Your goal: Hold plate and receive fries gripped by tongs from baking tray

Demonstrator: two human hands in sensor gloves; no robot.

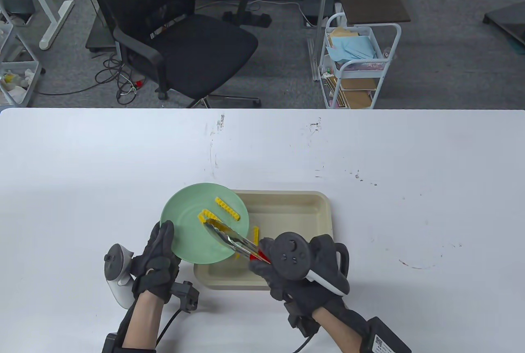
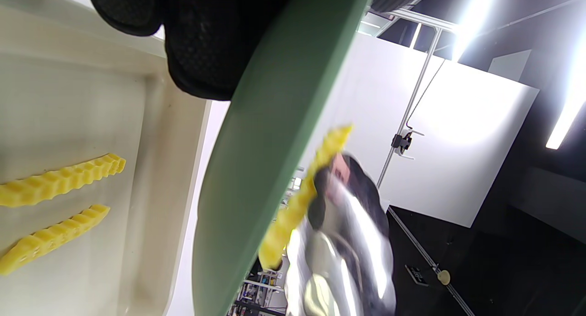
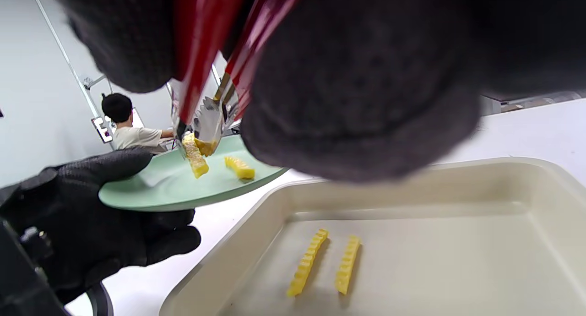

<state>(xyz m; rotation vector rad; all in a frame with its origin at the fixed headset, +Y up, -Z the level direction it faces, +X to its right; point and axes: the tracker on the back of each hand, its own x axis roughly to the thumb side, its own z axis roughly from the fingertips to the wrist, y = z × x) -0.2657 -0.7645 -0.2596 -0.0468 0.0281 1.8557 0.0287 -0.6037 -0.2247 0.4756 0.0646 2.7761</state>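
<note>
My left hand (image 1: 160, 251) grips the near rim of the green plate (image 1: 186, 225) and holds it tilted over the left end of the beige baking tray (image 1: 301, 205). My right hand (image 1: 266, 260) grips the red handles of the metal tongs (image 1: 229, 239). The tong tips pinch a yellow crinkle fry (image 3: 194, 160) over the plate (image 3: 155, 190); I cannot tell whether it touches. Another fry (image 1: 227, 208) lies on the plate. Two fries (image 3: 306, 261) lie side by side in the tray (image 3: 435, 270). The left wrist view shows the plate's edge (image 2: 265, 146) and the tongs (image 2: 343, 242).
The white table (image 1: 410, 205) extends around the tray, its far edge at mid-frame. Beyond it stand a black office chair (image 1: 184, 41) and a white cart (image 1: 357, 65). A cable runs from my left wrist across the near table.
</note>
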